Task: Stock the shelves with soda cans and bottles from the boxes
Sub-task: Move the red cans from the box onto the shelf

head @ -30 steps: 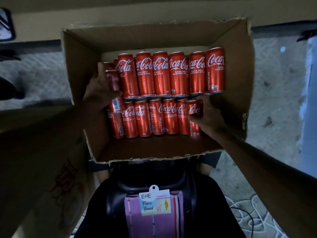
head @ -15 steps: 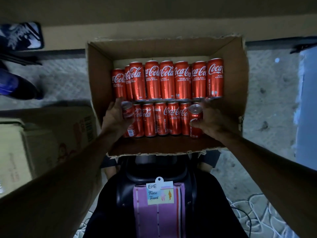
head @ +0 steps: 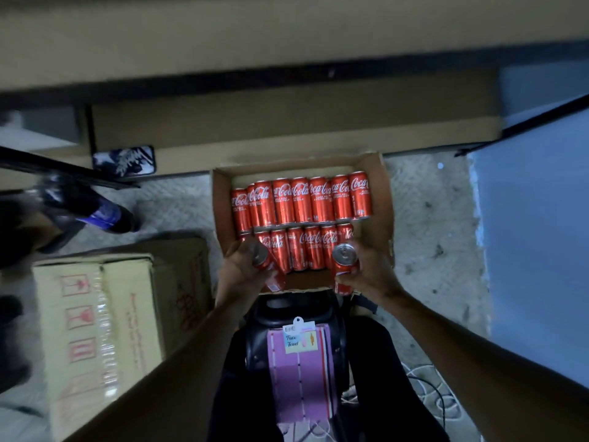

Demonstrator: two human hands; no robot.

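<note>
Presently, reading from the left of the frame: a sealed carton (head: pixel 95 330) is sitting on the floor at lower left, with a dark bottle (head: pixel 106 215), blurred, above it. Neither is being touched.

In the centre, the open box (head: pixel 220 202) is holding two rows of red soda cans (head: pixel 299 199), each with its long axis running top to bottom of the frame. The left hand (head: pixel 237 271) is working at the box's lower left corner, its fingers (head: pixel 243 250) curling round a first can (head: pixel 266 266). That can is tilting, with its lid toward the camera and its base pointing to the lower right.

Just to the right, across a gap, the right hand (head: pixel 371 271) is gripping a second can (head: pixel 343 269) in a closed wrap. Its lid is facing the camera and its base is hanging over the box's lower edge. The two held cans are apart from each other and appear raised off the lower row.

A purple towel (head: pixel 299 371) is lying at lower centre, and a blue panel (head: pixel 535 234) is filling the right edge.

Judgement: the lifting step is under way, with both hands loaded. A pale brown ledge (head: pixel 287 129) is crossing the upper frame, beyond the box from the hands. If that is the shelf, the cans will need carrying upward in the frame and standing on end. Whether it is the shelf cannot be told.
</note>
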